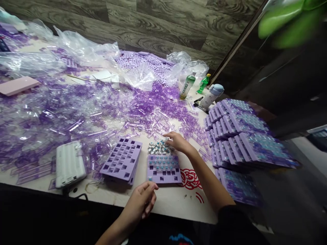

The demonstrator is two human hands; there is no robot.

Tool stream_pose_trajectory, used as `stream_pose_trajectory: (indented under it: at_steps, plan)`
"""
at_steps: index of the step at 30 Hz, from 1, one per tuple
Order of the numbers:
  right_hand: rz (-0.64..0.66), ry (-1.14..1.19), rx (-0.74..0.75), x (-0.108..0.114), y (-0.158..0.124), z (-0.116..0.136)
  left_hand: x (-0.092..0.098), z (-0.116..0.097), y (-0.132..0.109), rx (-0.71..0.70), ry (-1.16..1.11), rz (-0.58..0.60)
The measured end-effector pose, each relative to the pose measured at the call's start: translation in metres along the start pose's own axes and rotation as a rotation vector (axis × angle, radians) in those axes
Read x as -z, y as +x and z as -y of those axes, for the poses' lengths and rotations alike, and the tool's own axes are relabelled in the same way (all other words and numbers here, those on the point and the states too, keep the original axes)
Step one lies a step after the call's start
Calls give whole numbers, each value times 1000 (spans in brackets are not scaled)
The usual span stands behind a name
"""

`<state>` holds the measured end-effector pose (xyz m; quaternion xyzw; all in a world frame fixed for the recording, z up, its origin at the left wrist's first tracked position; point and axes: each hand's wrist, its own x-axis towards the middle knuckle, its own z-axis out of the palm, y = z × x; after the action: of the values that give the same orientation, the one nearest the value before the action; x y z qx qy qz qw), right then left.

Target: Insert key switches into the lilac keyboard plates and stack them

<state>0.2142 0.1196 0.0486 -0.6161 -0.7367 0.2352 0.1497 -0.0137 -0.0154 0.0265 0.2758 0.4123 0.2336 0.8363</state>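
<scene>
My right hand (178,142) reaches over a small heap of keyboard switches with teal tops (158,148), its fingertips at the heap's edge. Just below lies a purple plastic plate (163,169) with square holes, its upper rows filled with switches and its lower rows partly bare. My left hand (140,200) rests near the plate's lower left corner with its fingers curled shut, and nothing shows in them. To the left sits a stack of purple plates (122,160) with empty holes.
Stacked filled plates (242,136) rise at the right. Loose translucent purple plastic pieces (76,136) and clear bags (87,49) cover the far table. A white ribbed case (69,164), bottles (187,85) and a flask (211,96) stand around. The table's front edge (173,212) runs below my hands.
</scene>
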Motion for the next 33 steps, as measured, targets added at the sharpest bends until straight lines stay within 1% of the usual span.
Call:
stream_pose_trajectory:
  at_steps: [7,12,15,18,21,25,29,33]
  plan:
    - [133,-1,-15,1,-2,5,2,-1,-2,26,-55,79]
    - [166,-85,-21,-5,0,8,2,2,1,80,-20,156]
    - [193,-87,-14,-5,3,9,2,3,2,78,10,179]
    - [214,-82,0,-3,7,8,3,3,2,75,16,176]
    - [204,-98,3,-3,12,7,3,3,2,72,11,169]
    - [169,-138,11,-12,20,8,5,5,2,70,6,168]
    - [136,-156,47,-20,24,8,6,7,0,56,-14,170]
    - [135,-139,106,-20,24,8,6,7,-1,55,-9,161]
